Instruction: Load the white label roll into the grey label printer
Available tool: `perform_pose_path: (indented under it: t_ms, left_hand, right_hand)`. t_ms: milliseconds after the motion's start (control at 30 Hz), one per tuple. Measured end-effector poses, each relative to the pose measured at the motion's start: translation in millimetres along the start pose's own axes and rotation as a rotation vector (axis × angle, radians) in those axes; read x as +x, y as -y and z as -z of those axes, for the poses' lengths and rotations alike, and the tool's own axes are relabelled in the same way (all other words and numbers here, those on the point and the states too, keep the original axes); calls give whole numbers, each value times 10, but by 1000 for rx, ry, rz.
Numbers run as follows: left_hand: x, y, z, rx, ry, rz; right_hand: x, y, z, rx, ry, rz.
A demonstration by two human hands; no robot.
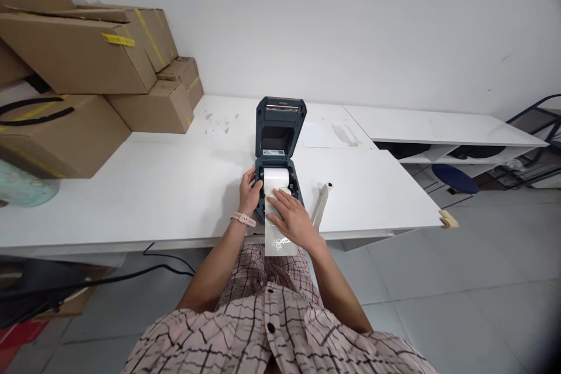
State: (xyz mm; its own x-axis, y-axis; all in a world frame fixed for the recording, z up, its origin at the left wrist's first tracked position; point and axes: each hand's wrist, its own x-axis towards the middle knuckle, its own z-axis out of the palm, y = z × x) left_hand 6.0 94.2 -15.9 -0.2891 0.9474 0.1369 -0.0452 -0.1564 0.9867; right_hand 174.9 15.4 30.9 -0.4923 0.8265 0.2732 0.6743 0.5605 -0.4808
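A dark label printer (259,128) stands on the white table with its lid raised. Inside it lies a white label roll (276,177), and a glossy strip (280,245) runs from it over the printer's front and past the table edge. My left hand (249,191) grips the printer's left side, thumb on top near the roll. My right hand (291,219) lies on the strip, palm down with its fingers spread. Right of the printer, a small roll with a loose paper tail (322,204) rests on the table.
Stacked cardboard boxes (87,58) occupy the table's left end, with a pale green object (26,187) in front. A paper sheet (318,135) lies behind the printer to the right. Further right are shelves and a blue stool (454,179). A black cable (131,273) hangs below the table.
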Motion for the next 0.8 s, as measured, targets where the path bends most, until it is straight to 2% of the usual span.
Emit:
perform_pose_path:
  t_ms: [167,300,433,533,567,633,700,733,800]
  left_hand:
    - [32,46,11,-29,30,16]
    - [-5,-23,-4,-15,23,39]
    - [-325,-140,13,29,35,101]
    - [-683,-188,64,69,84,152]
    - [-783,-193,84,61,102,172]
    - [-916,-194,118,37,147,180]
    - [-961,-194,139,29,173,180]
    - [-960,-196,143,32,179,183]
    - [-937,-210,143,43,176,199]
  right_hand:
    - [-6,24,21,-25,30,-8]
    - [1,79,-34,-72,25,-3]
    - [-33,58,-50,-2,-2,-23]
    - [2,-74,134,200,58,14]
    - [59,-137,242,282,36,8]
    - [279,-278,506,404,-136,-49]
    - [658,-428,788,431,-394,-110]
    - [898,-505,918,450,-452,-110]
    - [1421,-652,1130,536,-460,-122]
